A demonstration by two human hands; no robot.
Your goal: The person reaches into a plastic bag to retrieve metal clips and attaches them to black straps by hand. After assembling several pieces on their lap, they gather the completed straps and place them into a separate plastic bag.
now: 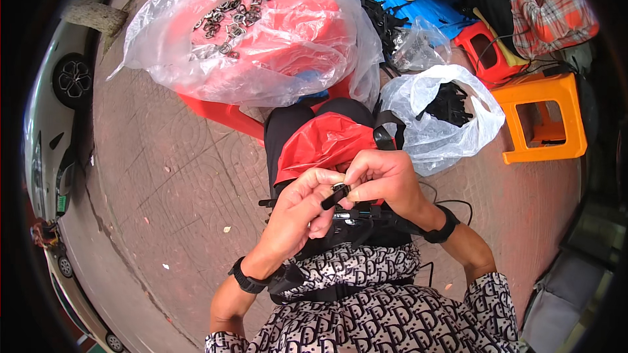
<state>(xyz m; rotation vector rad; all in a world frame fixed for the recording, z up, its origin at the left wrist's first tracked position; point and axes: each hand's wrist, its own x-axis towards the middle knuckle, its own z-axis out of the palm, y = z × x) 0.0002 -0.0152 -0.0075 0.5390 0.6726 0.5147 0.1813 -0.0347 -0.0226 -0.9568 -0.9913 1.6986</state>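
While both hands met in the middle of the frame, they held one small black strap piece (335, 195) between them. The left hand (302, 212) was closed, with its fingers curled around the lower end of the piece. The right hand (386, 180) pinched the upper end, where a small metal part shone, between thumb and fingertips. Each wrist carried a black band.

Just above the hands, a red plastic bag (327, 142) lay on the person's lap, and a black strap loop (387, 132) stood up at its right edge. To the right of the lap, a clear plastic bag (451, 124) held a heap of black strap pieces. In the upper part of the frame, a large clear bag (261, 33) covered something red, and metal rings (226, 23) lay in a pile inside it. At the right side of the frame stood an orange plastic stool (543, 117), and a smaller red stool (487, 52) stood above it. At the upper right, another person in a checked shirt (553, 16) sat beside a blue sheet (418, 0) on the ground. At the left edge of the frame, a white car (55, 111) stood on the paved ground.
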